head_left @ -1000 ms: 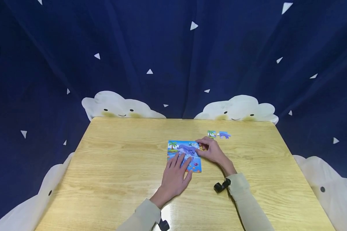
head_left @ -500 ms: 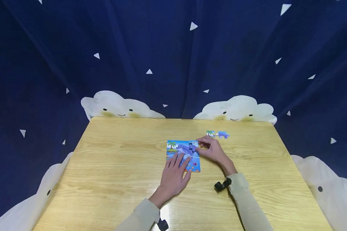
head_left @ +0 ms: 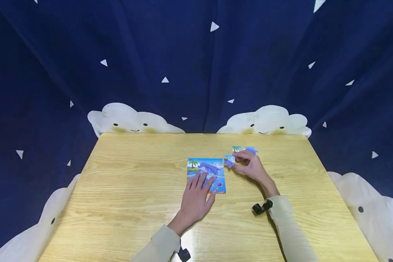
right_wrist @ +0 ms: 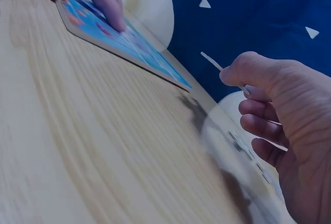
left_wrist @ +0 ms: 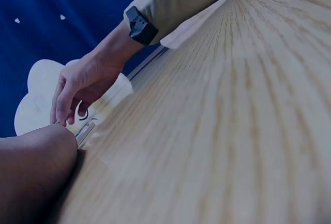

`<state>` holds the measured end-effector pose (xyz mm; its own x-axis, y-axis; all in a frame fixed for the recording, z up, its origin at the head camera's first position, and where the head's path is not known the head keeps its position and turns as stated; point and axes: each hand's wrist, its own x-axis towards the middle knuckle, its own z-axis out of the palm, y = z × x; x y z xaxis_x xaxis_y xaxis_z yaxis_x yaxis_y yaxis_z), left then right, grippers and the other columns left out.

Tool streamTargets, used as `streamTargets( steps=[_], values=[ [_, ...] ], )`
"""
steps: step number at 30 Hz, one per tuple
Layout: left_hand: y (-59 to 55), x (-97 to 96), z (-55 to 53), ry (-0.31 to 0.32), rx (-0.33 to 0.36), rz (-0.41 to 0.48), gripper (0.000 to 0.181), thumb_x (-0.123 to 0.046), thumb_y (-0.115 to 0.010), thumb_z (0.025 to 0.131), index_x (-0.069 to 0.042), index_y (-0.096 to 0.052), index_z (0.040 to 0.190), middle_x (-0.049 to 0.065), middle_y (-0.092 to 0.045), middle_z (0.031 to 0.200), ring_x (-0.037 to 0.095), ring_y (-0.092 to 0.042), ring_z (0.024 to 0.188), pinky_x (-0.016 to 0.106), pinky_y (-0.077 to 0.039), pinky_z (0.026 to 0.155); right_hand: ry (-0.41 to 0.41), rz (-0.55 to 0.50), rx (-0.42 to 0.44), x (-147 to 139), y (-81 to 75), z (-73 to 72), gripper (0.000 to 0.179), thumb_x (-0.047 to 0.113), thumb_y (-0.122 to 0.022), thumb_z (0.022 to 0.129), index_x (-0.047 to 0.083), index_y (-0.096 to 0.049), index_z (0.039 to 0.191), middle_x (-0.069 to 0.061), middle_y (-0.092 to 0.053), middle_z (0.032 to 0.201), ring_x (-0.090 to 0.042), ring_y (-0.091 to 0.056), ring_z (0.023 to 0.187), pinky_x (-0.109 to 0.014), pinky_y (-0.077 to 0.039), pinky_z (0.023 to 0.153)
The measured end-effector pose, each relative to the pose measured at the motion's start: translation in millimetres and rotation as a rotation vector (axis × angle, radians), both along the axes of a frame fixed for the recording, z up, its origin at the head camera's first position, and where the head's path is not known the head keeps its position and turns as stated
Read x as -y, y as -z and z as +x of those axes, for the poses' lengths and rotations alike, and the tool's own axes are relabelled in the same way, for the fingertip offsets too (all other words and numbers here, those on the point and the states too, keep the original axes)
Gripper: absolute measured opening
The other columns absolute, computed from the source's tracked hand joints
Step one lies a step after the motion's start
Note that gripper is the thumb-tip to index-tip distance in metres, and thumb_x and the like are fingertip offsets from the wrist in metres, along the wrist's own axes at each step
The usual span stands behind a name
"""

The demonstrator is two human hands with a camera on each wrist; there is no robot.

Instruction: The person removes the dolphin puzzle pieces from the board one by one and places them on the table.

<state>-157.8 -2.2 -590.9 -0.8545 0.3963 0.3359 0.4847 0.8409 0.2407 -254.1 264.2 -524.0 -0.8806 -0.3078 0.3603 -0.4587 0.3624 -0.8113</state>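
A square dolphin jigsaw puzzle [head_left: 193,173] lies near the middle of the table. My left hand [head_left: 195,205] rests on its lower part with fingers spread, covering some of the picture. Thumb and fingertips of my right hand [head_left: 253,168] pinch a blue-and-purple puzzle piece [head_left: 229,160] just right of the puzzle. Seen edge-on in the right wrist view, the held piece [right_wrist: 211,61] is raised above the table. Beyond the right hand lie a palm-tree piece [head_left: 236,149] and a purple dolphin piece [head_left: 250,149], the latter partly hidden by that hand.
The light wooden table [head_left: 134,189] reaches back to a dark blue curtain [head_left: 170,43] with white triangles and cloud shapes. A small black device [head_left: 262,206] is strapped on the right wrist, another [head_left: 184,254] on the left.
My right hand has lifted the piece from the puzzle's upper right corner and carried it right, off the puzzle. The left hand keeps its place on the puzzle.
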Motion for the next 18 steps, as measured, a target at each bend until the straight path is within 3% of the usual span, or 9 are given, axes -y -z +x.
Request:
streamTargets(
  steps=[12,18],
  values=[
    [-3.4,0.4,0.9,0.000,0.014,0.001,0.056,-0.049,-0.040,0.108,-0.024,-0.049,0.157,0.008,-0.041,0.163,0.034,-0.030,0.155,0.051,-0.030,0.120,0.050,0.050,-0.020,-40,-10.8,-0.9,0.041,-0.013,-0.080,0.081,-0.015,-0.070,0.120,-0.030,-0.069,0.102,-0.053,-0.062,0.089,-0.056,-0.057,0.075],
    [-3.2,0.8,1.0,-0.007,0.017,-0.010,0.056,-0.049,-0.039,0.108,-0.025,-0.049,0.157,0.008,-0.042,0.163,0.034,-0.031,0.155,0.051,-0.029,0.121,0.087,0.082,-0.034,-58,-11.6,-1.6,0.041,-0.013,-0.080,0.079,-0.015,-0.071,0.119,-0.028,-0.070,0.101,-0.052,-0.063,0.087,-0.048,-0.059,0.073]
  ],
)
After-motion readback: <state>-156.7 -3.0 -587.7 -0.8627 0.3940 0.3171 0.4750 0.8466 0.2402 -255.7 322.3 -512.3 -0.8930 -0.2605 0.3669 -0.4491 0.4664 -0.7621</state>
